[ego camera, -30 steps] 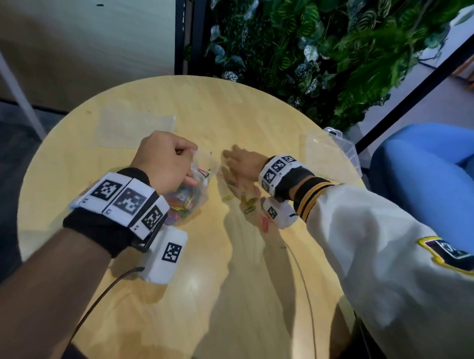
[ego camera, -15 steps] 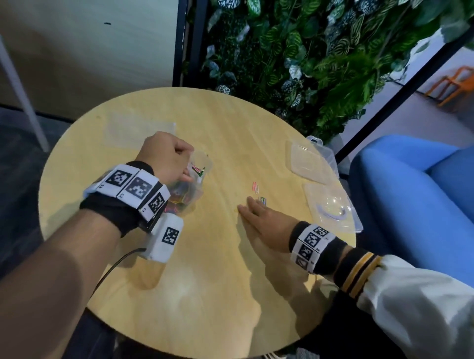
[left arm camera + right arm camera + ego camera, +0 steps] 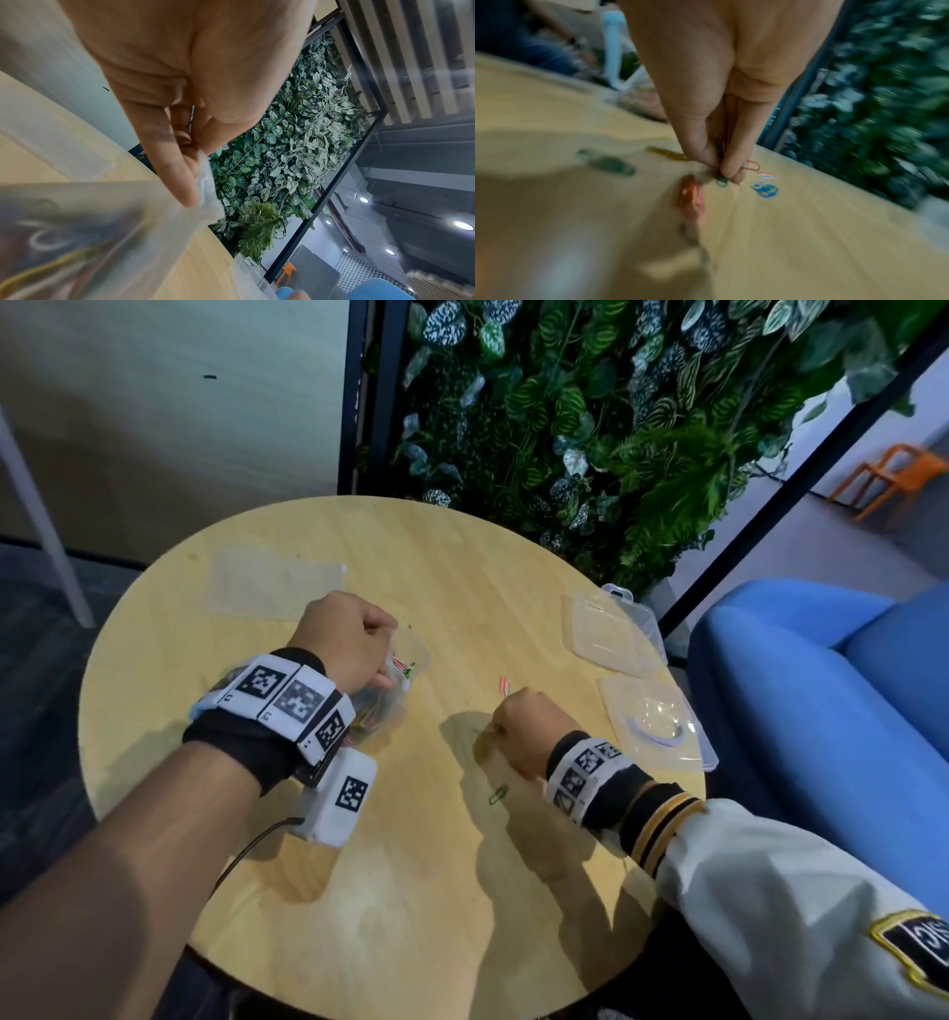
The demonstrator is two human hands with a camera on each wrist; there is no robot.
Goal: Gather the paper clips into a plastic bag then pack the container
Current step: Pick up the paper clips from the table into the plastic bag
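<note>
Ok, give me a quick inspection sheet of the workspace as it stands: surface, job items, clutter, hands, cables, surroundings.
Surface: round wooden table, with hand shadows on it.
Job's things: plastic bag holding coloured clips; loose paper clips on the table, a green one and a red one; open clear container at the right edge.
Clutter: flat clear sheet far left; clear packaging on the right.
Grippers: left hand pinches the bag's top; right hand pinches clips at the table.
Cables: black cable from the left wrist unit.
Surroundings: plant wall, blue seat.
</note>
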